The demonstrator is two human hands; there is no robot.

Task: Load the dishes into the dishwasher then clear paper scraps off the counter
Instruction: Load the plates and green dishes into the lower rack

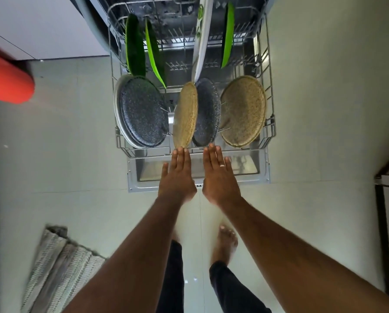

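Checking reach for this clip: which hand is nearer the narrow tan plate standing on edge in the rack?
Left. The left hand has its fingertips just below the narrow tan plate; the right hand sits below the dark speckled plate beside it.

No readable text, labels, brands or numbers anywhere I can see; the plates in the rack (271, 123) show only speckle and leaf patterns, no lettering, and the dishwasher door (141, 177) below my fingers carries no legible marking
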